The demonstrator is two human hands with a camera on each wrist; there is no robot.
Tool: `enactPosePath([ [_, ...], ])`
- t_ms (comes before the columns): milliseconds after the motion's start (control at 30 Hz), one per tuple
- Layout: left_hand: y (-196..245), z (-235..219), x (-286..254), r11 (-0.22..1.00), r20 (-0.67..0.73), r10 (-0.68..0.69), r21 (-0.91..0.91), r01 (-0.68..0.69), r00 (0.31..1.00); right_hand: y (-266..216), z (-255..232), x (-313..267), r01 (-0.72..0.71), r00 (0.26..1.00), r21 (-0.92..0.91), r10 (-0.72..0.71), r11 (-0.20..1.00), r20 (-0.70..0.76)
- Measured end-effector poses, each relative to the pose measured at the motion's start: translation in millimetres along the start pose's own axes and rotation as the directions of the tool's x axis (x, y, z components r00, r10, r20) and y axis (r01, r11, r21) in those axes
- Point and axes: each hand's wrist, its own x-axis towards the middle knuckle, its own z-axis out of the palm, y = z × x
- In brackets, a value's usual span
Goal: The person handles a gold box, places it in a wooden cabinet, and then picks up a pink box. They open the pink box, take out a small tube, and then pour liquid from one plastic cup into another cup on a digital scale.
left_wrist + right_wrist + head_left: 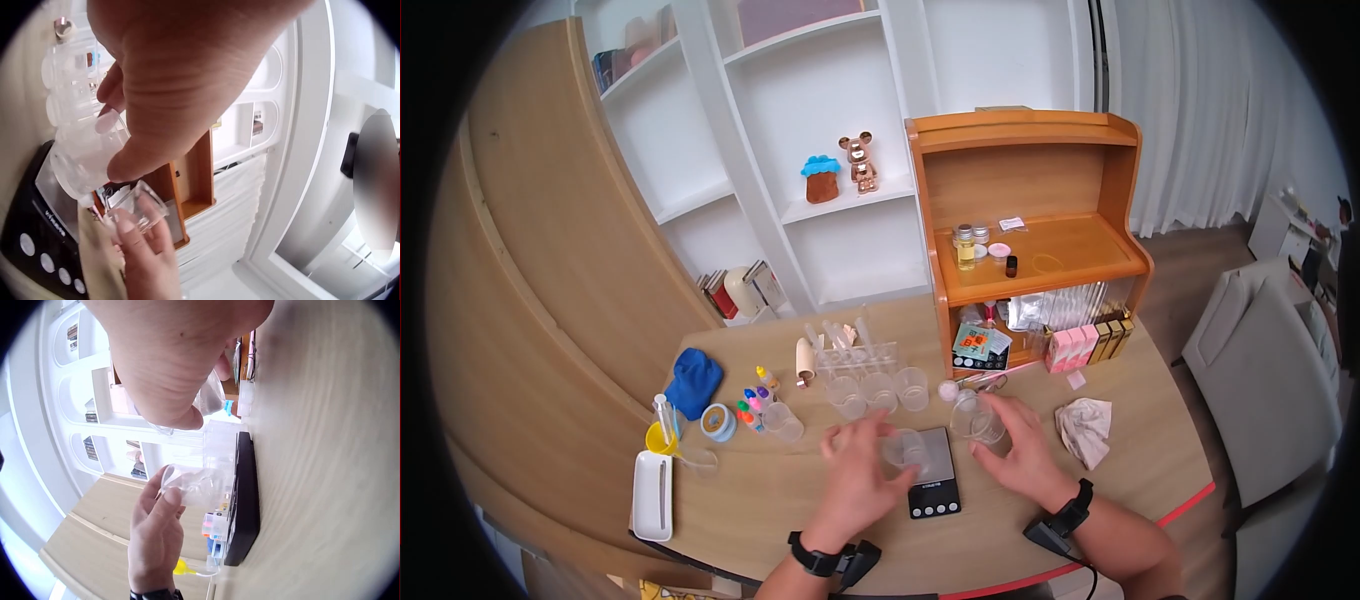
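Note:
My left hand (858,485) pinches a clear plastic cup (906,452) by its side, over a black digital scale (935,497) with a silver plate. In the left wrist view the cup (81,162) is close over the scale's plate. To the right, my right hand (1028,452) grips a clear, shiny vessel (978,425), tilted in the left wrist view. Its contents cannot be made out. Three more clear cups (847,400) stand just behind the scale, in front of a clear rack (865,357) of test tubes.
Small bottles with coloured caps (750,408), another clear cup (782,424) and a roll of tape (718,423) are on the left. A white tray (646,510) lies near the left edge. Crumpled cloth (1084,430) lies right of my right hand. A wooden shelf unit (1040,290) stands behind.

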Motion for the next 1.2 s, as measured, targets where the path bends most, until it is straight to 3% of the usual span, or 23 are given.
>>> enactPosePath([
  [67,6,14,4,0.998,0.076,0.063,-0.024,-0.061,0.995,-6,1,-2,-0.04,0.999,0.026,0.04,0.999,-0.014],
  [200,1,29,3,0.992,0.059,0.108,-0.079,-0.104,0.992,-4,5,-9,-0.143,0.987,0.121,0.15,0.982,-0.051],
  [267,-3,31,0,0.982,0.004,0.132,-0.135,-0.13,0.991,-4,2,-8,-0.098,0.994,0.055,0.1,0.994,-0.033],
  [433,-14,53,-11,0.97,-0.011,0.05,-0.237,-0.051,0.999,-8,-2,-5,0.044,0.999,-0.091,-0.042,0.995,0.015],
  [533,-14,54,-12,0.967,-0.025,0.046,-0.248,-0.051,0.999,-7,1,-6,-0.023,1.0,-0.03,0.024,0.999,0.016],
  [600,-15,51,-13,0.97,-0.033,0.04,-0.24,-0.047,0.999,-1,4,-10,-0.149,0.989,0.007,0.149,0.989,0.013],
  [700,-15,52,-15,0.962,-0.011,0.008,-0.272,-0.011,1.0,5,6,-10,-0.164,0.985,0.002,0.164,0.986,0.045],
  [833,-15,55,-15,0.961,-0.065,0.065,-0.266,-0.08,0.996,1,4,-7,-0.082,0.996,-0.047,0.083,0.996,0.036],
  [933,-14,53,-14,0.962,-0.066,0.068,-0.262,-0.083,0.995,4,5,-10,-0.107,0.994,-0.031,0.108,0.994,0.024],
  [1000,-14,51,-14,0.966,-0.049,0.06,-0.25,-0.071,0.997,7,7,-11,-0.223,0.974,0.03,0.222,0.974,0.037],
  [1100,-16,45,-15,0.972,-0.061,0.042,-0.228,-0.055,0.997,21,10,-13,-0.228,0.974,0.058,0.227,0.972,0.028],
  [1167,-17,38,-13,0.979,-0.199,0.01,-0.197,-0.05,0.98,24,9,-12,-0.205,0.979,0.021,0.204,0.979,0.028],
  [1200,-17,32,-11,0.981,-0.205,0.013,-0.187,-0.052,0.979,25,8,-11,-0.188,0.982,-0.027,0.188,0.982,0.026],
])
